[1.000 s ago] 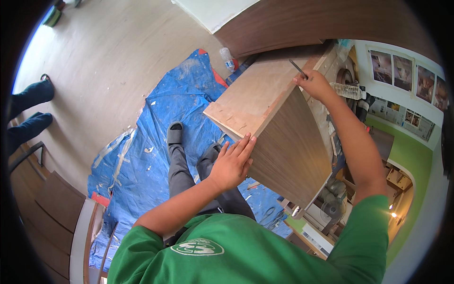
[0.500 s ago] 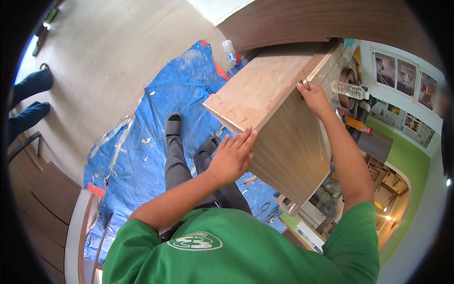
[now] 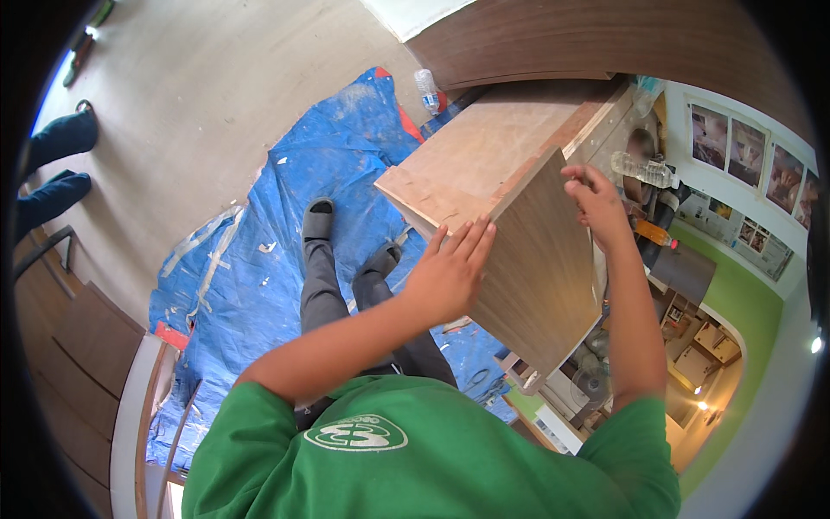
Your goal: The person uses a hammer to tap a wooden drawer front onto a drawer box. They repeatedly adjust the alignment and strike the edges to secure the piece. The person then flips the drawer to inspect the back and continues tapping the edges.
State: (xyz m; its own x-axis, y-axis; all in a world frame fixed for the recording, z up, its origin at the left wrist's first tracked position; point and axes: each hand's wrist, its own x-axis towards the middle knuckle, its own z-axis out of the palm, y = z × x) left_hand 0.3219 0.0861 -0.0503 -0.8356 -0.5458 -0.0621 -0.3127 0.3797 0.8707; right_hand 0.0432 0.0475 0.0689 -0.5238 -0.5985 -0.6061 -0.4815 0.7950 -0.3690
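Note:
A brown wood-grain sheet (image 3: pixel 540 268) lies against the near side of a long plywood box (image 3: pixel 488 156). Its upper edge stands a little proud of the box's rim. My left hand (image 3: pixel 450 268) rests flat with fingers stretched along the sheet's left edge, by the box's corner. Near the sheet's upper right corner is my right hand (image 3: pixel 599 206), its fingers loosely curled and apart, with nothing visible in them. Whether its fingertips touch the sheet I cannot tell.
A blue tarp (image 3: pixel 294 190) covers the floor under my feet. A clear bottle (image 3: pixel 644 169) and an orange bottle (image 3: pixel 655 232) are beyond the box at right. Another clear bottle (image 3: pixel 427 91) is at its far left. A person's legs (image 3: pixel 65 169) show at far left.
My right hand has come off its pinch on the sheet's edge and moved slightly right and down. The sheet's upper edge has shifted rightward relative to the box. My left hand moved slightly right.

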